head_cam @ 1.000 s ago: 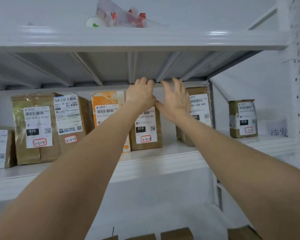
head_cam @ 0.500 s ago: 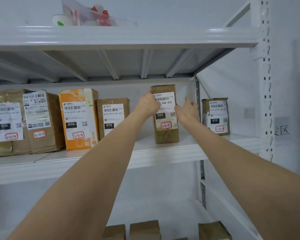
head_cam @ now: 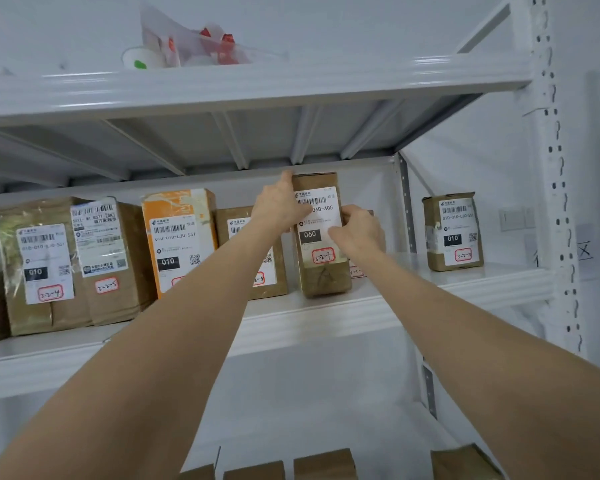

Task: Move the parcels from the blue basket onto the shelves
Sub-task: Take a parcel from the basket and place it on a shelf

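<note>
The left hand (head_cam: 278, 206) and right hand (head_cam: 360, 233) clasp the parcel (head_cam: 326, 279), upright on the shelf (head_cam: 326, 321), label facing out; other parcels (head_cam: 452, 231) flank the grip.

A row of parcels (head_cam: 42, 265) stands on the middle shelf (head_cam: 326, 317). The tall parcel (head_cam: 321, 261) stands between the hands: left hand (head_cam: 278, 209) at its upper left edge, right hand (head_cam: 359, 232) on its right side. One parcel (head_cam: 452, 233) stands apart, farther right. A bag (head_cam: 194, 43) lies on the top shelf (head_cam: 257, 88).
</note>
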Available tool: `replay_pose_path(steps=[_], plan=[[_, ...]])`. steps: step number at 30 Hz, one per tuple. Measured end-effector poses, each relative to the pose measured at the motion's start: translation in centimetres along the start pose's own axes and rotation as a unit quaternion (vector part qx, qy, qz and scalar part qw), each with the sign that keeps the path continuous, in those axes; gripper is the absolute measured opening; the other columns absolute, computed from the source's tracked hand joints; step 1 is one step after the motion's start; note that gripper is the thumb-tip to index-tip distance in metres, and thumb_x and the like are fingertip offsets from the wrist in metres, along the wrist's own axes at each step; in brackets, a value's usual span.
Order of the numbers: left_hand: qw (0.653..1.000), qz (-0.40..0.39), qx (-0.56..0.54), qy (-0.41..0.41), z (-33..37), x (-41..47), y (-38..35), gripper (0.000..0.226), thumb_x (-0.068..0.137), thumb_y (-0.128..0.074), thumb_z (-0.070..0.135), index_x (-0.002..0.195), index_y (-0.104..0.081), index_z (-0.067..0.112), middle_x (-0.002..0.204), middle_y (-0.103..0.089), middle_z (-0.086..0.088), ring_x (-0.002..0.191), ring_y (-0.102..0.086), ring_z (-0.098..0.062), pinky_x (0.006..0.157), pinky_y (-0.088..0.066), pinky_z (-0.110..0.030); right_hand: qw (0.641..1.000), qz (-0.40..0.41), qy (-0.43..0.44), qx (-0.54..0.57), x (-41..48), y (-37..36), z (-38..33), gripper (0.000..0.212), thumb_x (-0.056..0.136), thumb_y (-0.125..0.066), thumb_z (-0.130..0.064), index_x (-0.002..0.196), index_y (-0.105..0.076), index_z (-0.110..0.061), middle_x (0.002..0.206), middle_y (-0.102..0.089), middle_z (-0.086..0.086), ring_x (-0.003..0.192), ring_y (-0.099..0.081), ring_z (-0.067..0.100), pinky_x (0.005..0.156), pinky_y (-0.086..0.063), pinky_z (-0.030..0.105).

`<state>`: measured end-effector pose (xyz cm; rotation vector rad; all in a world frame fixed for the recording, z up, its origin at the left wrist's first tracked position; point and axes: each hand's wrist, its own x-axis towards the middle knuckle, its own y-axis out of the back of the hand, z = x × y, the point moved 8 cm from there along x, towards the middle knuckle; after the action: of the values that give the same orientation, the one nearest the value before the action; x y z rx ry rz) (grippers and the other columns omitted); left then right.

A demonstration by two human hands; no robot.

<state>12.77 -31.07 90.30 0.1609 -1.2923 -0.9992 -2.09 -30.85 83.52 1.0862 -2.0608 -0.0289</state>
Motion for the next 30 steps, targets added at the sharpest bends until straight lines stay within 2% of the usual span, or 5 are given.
replay_pose_path(steps=[6,16,22,26,30], plan=[[1.0,0.002,0.024,-0.009,-1.7,0.4,0.9,0.054,0.082,-0.068,0.02,0.128,-0.039,0.017,0.111,-0.059,-0.011,0.091,-0.064,-0.032,0.079,-0.057,-0.044,1.0,0.005,0.008,-0.017,-0.3,-1.9,-1.1,0.031,0.092,-0.057,-0.015,0.123,-0.058,-0.022,0.115,-0.067,0.0,0.09,-0.059,0.02,0.064,-0.042,0.026],[0.998,-0.06,0.006,0.004,0.0,1.4,-2.0,0.058,0.086,-0.058,0.003,0.138,-0.033,0.013,0.114,-0.055,-0.011,0.091,-0.066,-0.032,0.073,-0.059,-0.04,0.999,0.018,-0.022,-0.037,1.7,-1.4,1.3,0.031,0.095,-0.059,-0.018,0.124,-0.056,-0.025,0.117,-0.066,0.001,0.088,-0.059,0.021,0.07,-0.051,0.031],[0.99,-0.045,0.132,0.024,-0.3,1.6,-1.5,0.042,0.089,-0.054,0.007,0.128,-0.04,0.007,0.118,-0.054,-0.017,0.103,-0.06,-0.034,0.085,-0.053,-0.042,0.999,-0.046,0.017,-0.007,1.6,-3.3,0.4,0.033,0.092,-0.059,-0.015,0.125,-0.057,-0.022,0.116,-0.065,0.001,0.103,-0.062,0.024,0.083,-0.054,0.037],[0.957,-0.002,0.29,0.02,1.1,1.1,-1.1,0.05,0.09,-0.057,0.019,0.134,-0.037,0.008,0.131,-0.038,-0.014,0.102,-0.054,-0.029,0.069,-0.042,-0.034,0.996,-0.078,0.032,-0.039,2.0,-2.7,1.3,0.038,0.093,-0.054,-0.008,0.13,-0.052,-0.017,0.12,-0.062,0.006,0.101,-0.058,0.024,0.078,-0.049,0.034],[0.935,0.067,0.342,-0.066,4.2,1.4,-1.1,0.051,0.085,-0.061,0.017,0.131,-0.041,0.008,0.128,-0.036,-0.014,0.113,-0.043,-0.028,0.076,-0.042,-0.033,0.998,-0.007,0.003,-0.055,3.7,0.8,3.8,0.058,0.089,-0.054,-0.002,0.143,-0.041,-0.019,0.137,-0.045,0.011,0.12,-0.049,0.031,0.094,-0.049,0.039]])
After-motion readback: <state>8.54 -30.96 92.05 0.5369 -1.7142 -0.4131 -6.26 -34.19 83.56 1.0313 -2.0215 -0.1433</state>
